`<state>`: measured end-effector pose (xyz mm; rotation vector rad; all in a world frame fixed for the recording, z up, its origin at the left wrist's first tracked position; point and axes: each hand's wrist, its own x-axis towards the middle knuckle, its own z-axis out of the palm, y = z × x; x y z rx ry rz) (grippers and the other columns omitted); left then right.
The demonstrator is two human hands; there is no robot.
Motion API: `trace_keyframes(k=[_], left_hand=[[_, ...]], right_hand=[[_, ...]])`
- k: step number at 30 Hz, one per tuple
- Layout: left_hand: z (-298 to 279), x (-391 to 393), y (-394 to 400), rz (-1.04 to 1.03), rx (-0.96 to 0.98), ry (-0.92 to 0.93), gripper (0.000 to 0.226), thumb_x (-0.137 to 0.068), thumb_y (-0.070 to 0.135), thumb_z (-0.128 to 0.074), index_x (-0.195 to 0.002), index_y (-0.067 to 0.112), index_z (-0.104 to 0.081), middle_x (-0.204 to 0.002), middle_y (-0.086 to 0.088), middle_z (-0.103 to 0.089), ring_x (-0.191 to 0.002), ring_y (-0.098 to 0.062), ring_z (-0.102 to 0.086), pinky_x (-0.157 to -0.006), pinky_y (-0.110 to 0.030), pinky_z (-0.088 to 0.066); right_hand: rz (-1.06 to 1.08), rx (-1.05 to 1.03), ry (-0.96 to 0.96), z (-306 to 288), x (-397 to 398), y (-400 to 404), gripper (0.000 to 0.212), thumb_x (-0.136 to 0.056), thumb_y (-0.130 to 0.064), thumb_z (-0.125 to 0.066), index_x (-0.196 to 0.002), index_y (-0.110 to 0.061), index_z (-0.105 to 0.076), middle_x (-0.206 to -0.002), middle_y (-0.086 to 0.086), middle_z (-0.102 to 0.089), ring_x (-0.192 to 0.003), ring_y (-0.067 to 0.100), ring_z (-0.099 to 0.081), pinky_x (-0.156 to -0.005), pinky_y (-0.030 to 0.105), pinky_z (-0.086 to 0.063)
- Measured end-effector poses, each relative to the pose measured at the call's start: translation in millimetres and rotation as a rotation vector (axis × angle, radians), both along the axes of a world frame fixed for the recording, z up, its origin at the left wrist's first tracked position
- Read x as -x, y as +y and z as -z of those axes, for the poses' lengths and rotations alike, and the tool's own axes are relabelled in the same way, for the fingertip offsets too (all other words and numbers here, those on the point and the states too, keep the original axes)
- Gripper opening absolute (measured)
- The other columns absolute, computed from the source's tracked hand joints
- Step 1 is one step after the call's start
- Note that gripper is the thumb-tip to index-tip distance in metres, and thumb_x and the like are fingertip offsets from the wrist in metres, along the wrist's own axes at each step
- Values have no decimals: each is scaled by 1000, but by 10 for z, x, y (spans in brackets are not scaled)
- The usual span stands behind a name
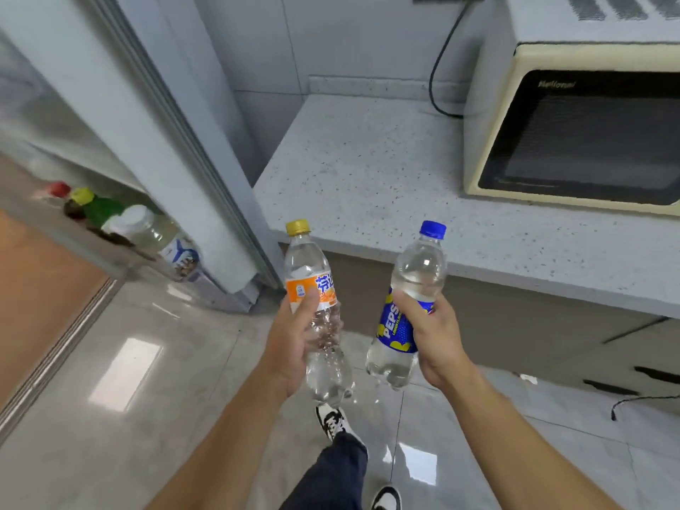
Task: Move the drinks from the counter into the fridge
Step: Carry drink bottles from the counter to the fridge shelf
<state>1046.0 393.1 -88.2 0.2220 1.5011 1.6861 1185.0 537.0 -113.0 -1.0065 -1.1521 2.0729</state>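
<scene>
Head: L grip [294,344] holds orange-label bottle [316,311], R grip [434,336] Pepsi bottle [408,307]; both near-upright, caps up.

Two held bottles [316,307] [404,307]; three bottles in fridge door [147,230]; one microwave [574,119].

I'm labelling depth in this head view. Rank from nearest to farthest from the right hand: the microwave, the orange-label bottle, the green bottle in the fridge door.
1. Orange-label bottle, just left of the right hand.
2. Microwave, up right on the counter.
3. Green bottle, far left.
</scene>
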Motion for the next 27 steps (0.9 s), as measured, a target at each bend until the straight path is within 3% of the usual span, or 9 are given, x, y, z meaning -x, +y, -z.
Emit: trace_keyframes(k=[5,7,13,18,23,27], left_hand=[[56,43,-827,-188,37,0,86,-68,58,-74,-128,0,-55,-91,-15,-68,-74,-23,-66,-62,-34,-52],[70,77,-1142,-274,31,-34,89,-67,55,-76,-128,-5,-52,-83,-11,-66,-70,-22,-64,-60,-33,-50],[48,237,-2032,-526,29,-44,88,-63,52,-77,-128,-2,-54,-91,-14,-68,-75,-25,-66,-65,-37,-51],[57,462,-2782,-639,7,-46,72,-78,49,-66,-130,0,-53,-95,-13,-68,-78,-26,-66,-65,-37,-52],[12,881,-3548,-671,-34,-22,69,-81,52,-59,-129,3,-53,-97,-14,-69,-78,-25,-67,-64,-35,-54],[9,1304,-4174,-706,-2,52,73,-81,59,-60,-135,10,-50,-112,-15,-66,-96,-30,-63,-84,-47,-49]], right_hand=[[-190,-33,-45,-2,264,-627,43,-70,-29,-83,-108,-17,-67,-93,4,-76,-82,16,-74,-69,30,-59],[-256,-37,-54,5,391,-880,41,-70,-32,-79,-107,-19,-67,-93,2,-77,-82,15,-74,-67,27,-58],[-460,-27,-71,-19,876,-1643,28,-70,-31,-79,-96,-27,-70,-89,2,-77,-78,15,-74,-62,23,-56],[-595,-42,-91,-6,1365,-2329,22,-84,-16,-77,-102,-22,-67,-90,2,-77,-79,16,-74,-64,26,-57],[-679,-58,-107,-86,1948,-3058,23,-83,-23,-78,-104,-22,-68,-88,3,-76,-77,16,-74,-65,30,-58],[-740,-71,-131,-129,2420,-3681,26,-81,-30,-77,-103,-21,-68,-85,4,-75,-75,16,-73,-61,28,-57]])
